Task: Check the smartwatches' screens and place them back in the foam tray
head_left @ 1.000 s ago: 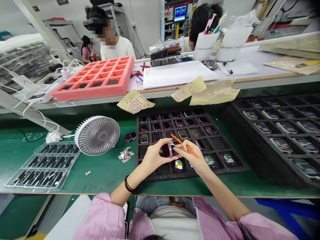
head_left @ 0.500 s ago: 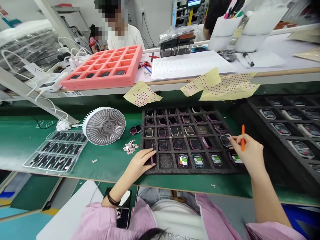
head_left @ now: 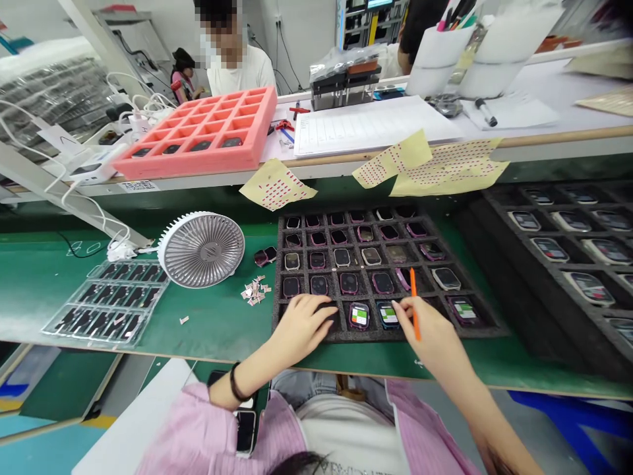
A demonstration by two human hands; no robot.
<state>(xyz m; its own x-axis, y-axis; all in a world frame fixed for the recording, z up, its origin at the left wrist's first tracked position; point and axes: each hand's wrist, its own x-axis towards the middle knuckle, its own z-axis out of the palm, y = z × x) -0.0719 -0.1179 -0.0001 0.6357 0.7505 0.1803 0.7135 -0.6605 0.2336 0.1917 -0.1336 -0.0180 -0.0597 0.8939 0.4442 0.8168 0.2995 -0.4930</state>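
Observation:
A black foam tray (head_left: pixel 341 269) holds several square watch-like devices in its compartments. My left hand (head_left: pixel 302 324) rests over the front left compartments, fingers bent and apart, with nothing visible in it. In my right hand (head_left: pixel 425 330) is an orange pen-like tool (head_left: pixel 414 303); its thumb and fingertip are at a device with a lit green-and-white screen (head_left: pixel 388 315) in the front row. Left of that device lies another lit one (head_left: pixel 359 316). A pale-framed device (head_left: pixel 446 278) sits in a right-hand compartment.
A white fan (head_left: pixel 202 251), small pale pieces (head_left: pixel 255 290) and a clear plastic tray of dark parts (head_left: pixel 106 300) are on the left. A second foam tray (head_left: pixel 554 227) stands right. A pink foam tray (head_left: pixel 262 148) is on the shelf; a person (head_left: pixel 240 69) is behind it.
My right hand has moved left from the pale-framed device, which now lies in its compartment, to a lit one. My left hand has moved slightly right, off the front left corner.

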